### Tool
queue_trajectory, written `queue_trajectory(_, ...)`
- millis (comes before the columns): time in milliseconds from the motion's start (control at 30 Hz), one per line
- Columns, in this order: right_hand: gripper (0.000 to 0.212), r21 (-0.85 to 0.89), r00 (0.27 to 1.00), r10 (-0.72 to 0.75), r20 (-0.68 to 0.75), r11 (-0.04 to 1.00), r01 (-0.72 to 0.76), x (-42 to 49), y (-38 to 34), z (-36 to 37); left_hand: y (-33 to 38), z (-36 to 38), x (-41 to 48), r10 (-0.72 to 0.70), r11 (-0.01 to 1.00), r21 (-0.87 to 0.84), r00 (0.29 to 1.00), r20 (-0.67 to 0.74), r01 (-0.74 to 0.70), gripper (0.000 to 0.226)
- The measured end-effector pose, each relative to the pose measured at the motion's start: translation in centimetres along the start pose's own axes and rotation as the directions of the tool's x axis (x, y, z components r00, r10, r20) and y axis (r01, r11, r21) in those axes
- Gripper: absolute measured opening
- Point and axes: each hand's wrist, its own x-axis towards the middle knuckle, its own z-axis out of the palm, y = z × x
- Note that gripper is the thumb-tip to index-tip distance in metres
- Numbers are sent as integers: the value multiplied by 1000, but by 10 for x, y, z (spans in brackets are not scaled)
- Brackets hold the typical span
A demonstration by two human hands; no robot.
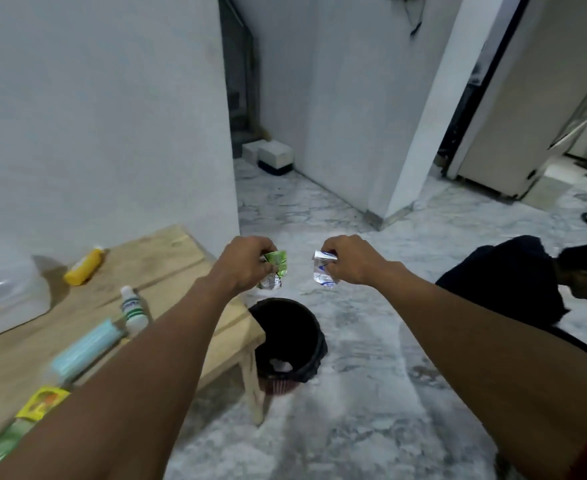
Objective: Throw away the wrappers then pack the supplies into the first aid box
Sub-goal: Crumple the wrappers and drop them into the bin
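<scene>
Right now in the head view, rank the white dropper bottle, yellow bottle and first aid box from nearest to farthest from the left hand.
1. White dropper bottle, on the table below-left of the left hand.
2. Yellow bottle, lying further left.
3. First aid box, at the table's far left edge.

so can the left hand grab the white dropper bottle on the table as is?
Probably not yet. The left hand is out past the table edge, its fingers shut on a green wrapper. The white dropper bottle lies uncovered beside that forearm, so once the wrapper is dropped, pulling back should reach it.
</scene>
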Motion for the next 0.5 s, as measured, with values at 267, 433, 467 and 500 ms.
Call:
queue_trajectory(267, 15, -6, 994, -66, 93, 998, 66, 57, 103, 13, 26, 93, 57, -174, 983, -49, 980, 96, 179, 24)
queue_trajectory(433, 16, 20, 964, -97, 247, 995, 95, 121, 133, 58, -9, 140, 106, -342, 928, -89, 922, 184, 362, 27)
queue_trajectory(467, 16, 17, 956, -93, 279, 996, 92, 136, 139, 68, -19, 151, 118, -366, 915, -103, 910, 194, 390, 27)
queue_trajectory(500, 15, 8, 950, -84, 300, 996, 85, 151, 145, 79, -29, 162, 130, -389, 902, -115, 898, 206, 417, 27)
